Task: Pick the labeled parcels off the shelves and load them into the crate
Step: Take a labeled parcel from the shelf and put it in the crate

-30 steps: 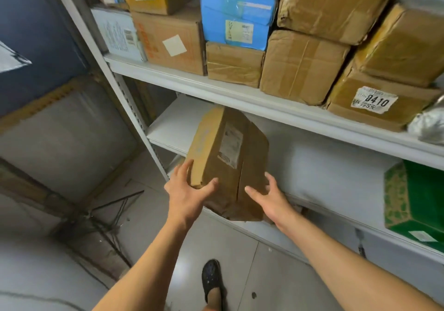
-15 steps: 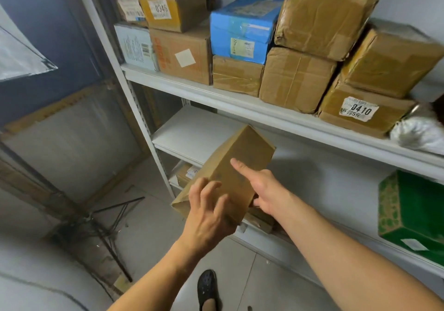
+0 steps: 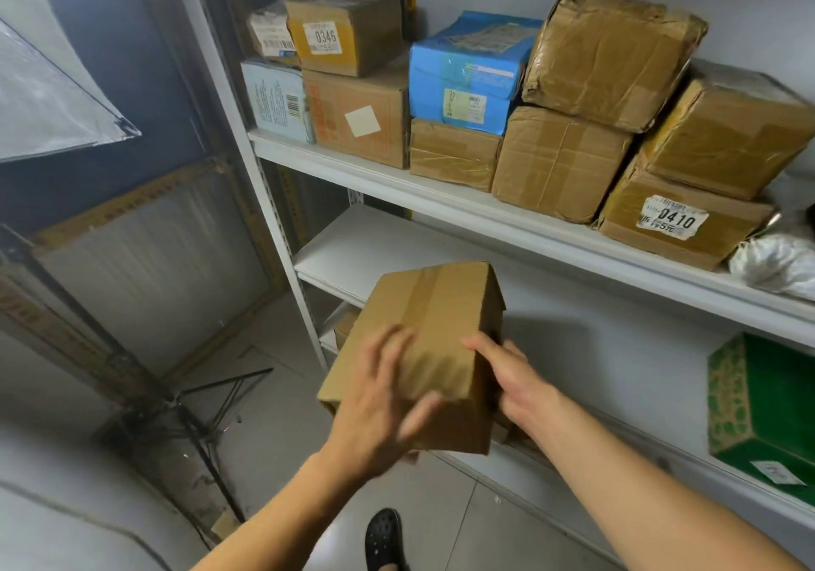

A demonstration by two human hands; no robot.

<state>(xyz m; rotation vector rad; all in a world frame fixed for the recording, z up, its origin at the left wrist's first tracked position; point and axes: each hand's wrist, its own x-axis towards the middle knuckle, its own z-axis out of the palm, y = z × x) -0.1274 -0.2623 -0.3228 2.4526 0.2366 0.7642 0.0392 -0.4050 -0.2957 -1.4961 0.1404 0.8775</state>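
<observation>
While held off the shelf, brown parcel [image 3: 423, 341], between both hands, left [image 3: 375, 412], right [image 3: 511, 381].

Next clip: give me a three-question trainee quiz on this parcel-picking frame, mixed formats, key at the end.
1. True or false: both hands are on the brown parcel.
2. Which number is on the label of the box at the right of the upper shelf? A) 0346 B) 0410 C) 0512
3. Fill in: the blue box sits on top of a ____ cardboard box.

Key:
1. True: the left hand and right hand hold it from either side.
2. B, on the labeled box.
3. Brown; it rests on the small brown box.
</observation>
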